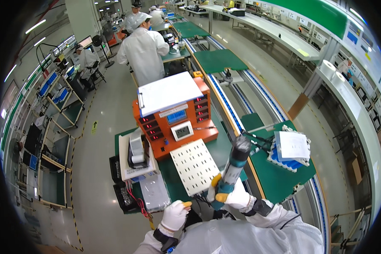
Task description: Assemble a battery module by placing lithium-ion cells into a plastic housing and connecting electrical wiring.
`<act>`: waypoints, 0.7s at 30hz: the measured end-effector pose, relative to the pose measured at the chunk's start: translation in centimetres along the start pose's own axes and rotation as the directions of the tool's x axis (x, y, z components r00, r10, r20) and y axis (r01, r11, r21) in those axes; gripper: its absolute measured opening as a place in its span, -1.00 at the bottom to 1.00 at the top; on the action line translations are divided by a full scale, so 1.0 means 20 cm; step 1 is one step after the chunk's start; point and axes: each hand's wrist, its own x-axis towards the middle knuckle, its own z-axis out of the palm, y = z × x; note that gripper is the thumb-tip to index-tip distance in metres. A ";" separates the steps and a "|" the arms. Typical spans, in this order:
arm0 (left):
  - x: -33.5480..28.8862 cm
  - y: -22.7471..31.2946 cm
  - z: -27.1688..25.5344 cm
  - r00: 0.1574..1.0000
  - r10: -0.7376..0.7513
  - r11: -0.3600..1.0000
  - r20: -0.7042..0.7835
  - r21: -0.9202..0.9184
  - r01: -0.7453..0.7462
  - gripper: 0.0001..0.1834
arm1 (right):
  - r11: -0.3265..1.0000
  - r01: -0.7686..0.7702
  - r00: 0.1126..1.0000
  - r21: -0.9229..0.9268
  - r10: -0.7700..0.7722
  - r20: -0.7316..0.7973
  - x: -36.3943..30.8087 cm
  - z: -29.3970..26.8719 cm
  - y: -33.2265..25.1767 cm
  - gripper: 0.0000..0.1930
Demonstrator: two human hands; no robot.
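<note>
Right hand point(237, 198), white glove w/ yellow fingertips, fingers wrapped tight round the grip of a teal electric screwdriver point(232, 172). Tool sits near centre, just right of the white perforated plate point(194, 166); long axis near upright, tilted a bit right, dark end pointing up and far, cable running off toward the right. Can't tell where the bit end is, the glove hides it.

Left hand point(174, 215), gloved too, low and near, fingers curled narrow; whether it holds anything, can't tell.

Containers: green pallet point(279, 180) on the conveyor at right carries a white frame packed w/ blue cells point(288, 151), white sheet on top. Black tray point(125, 195) at near left, contents unclear. Orange tester box point(175, 122) beyond the plate, clipboard point(169, 92) lying on it.
</note>
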 end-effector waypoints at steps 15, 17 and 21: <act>-0.03 0.43 0.38 0.983 -0.168 0.961 -0.070 -0.235 0.147 -0.93 | 0.951 0.181 0.978 0.251 -0.200 0.053 -0.30 -0.23 -0.17 -0.61; -0.07 0.39 0.43 0.981 -0.195 0.938 -0.019 -0.295 0.181 -0.91 | 0.960 0.216 0.969 0.176 -0.233 0.078 -0.33 -0.22 -0.22 -0.52; -0.04 0.50 0.45 0.941 -0.327 0.673 0.085 -0.678 0.295 -0.63 | 0.919 0.394 0.919 -0.014 -0.393 0.024 -0.38 -0.21 -0.27 -0.62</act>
